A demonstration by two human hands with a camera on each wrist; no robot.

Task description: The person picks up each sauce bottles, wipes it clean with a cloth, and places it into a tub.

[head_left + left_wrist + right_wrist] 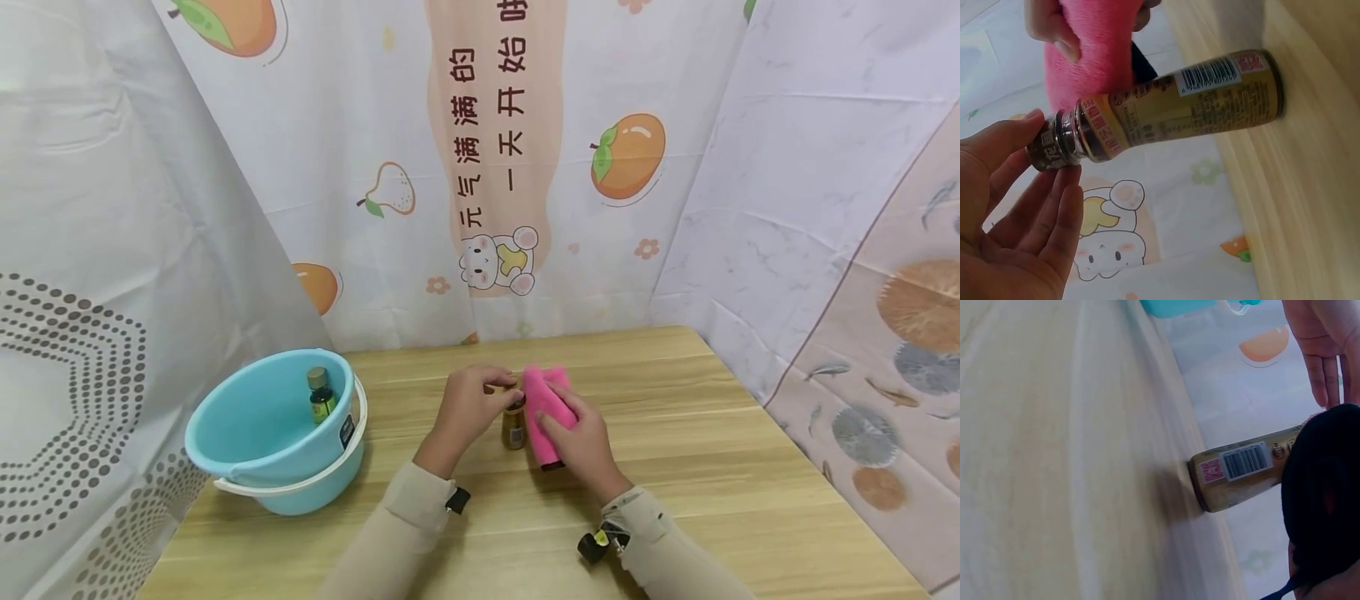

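Observation:
A small glass bottle (513,435) with a gold-brown label and a dark cap stands upright at the tabletop; whether its base touches the wood is hard to tell. My left hand (468,408) pinches the cap between thumb and fingers, as the left wrist view shows close up. Beside the bottle, my right hand (581,437) grips a fuzzy pink plush item (542,408) with a black end. That black end (1325,500) looms large in the right wrist view and covers the bottle's upper part. The barcode side of the bottle (1204,94) faces the wrist cameras.
On the left of the wooden table (712,467) sits a light blue bucket (247,417) with a white handle. Inside it is another small bottle (321,396) with a gold cap and dark body. A printed curtain (322,192) hangs behind the table.

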